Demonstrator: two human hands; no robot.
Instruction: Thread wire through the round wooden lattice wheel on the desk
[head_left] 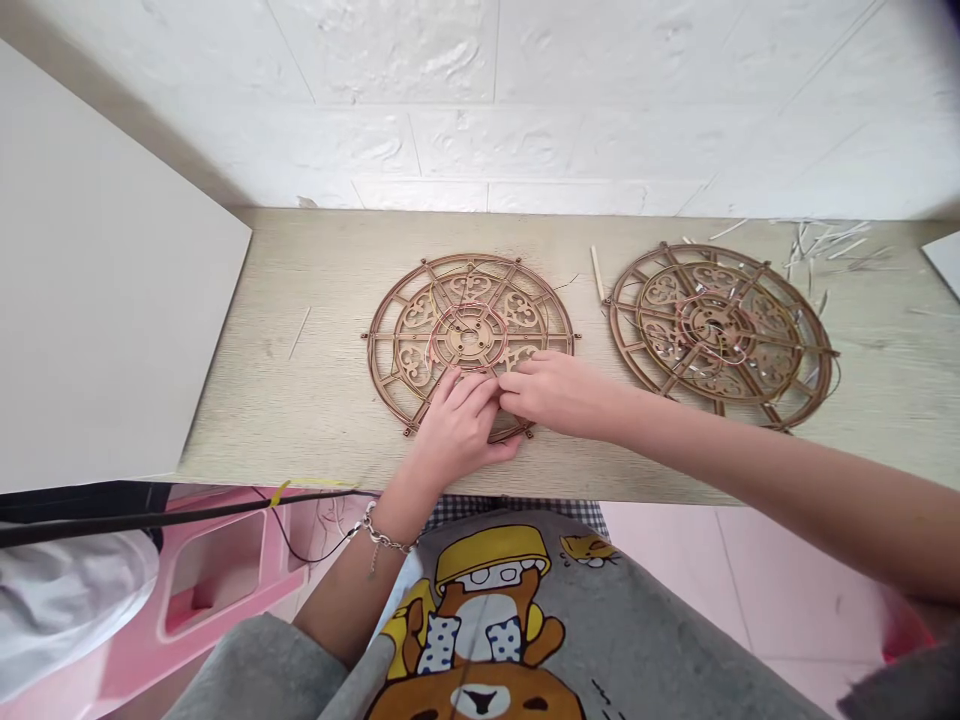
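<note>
A round laser-cut wooden wheel (420, 320) with ornate spokes and thin copper wire at its hub lies flat on the light wood table (300, 400). My left hand (459, 425) rests on the wheel's near rim, fingers bent together. My right hand (559, 392) meets it from the right, fingertips pinched against the left fingers at the same spot on the rim. What they pinch is too small to see. A second, similar wooden wheel (720, 330) with wires lies to the right, untouched.
A thin wooden stick (597, 274) lies between the wheels, and another sliver (300, 332) to the left. Pale scraps (825, 245) litter the far right corner. A white board (97, 300) stands at left, and a pink plastic stool (217, 580) sits below the table edge.
</note>
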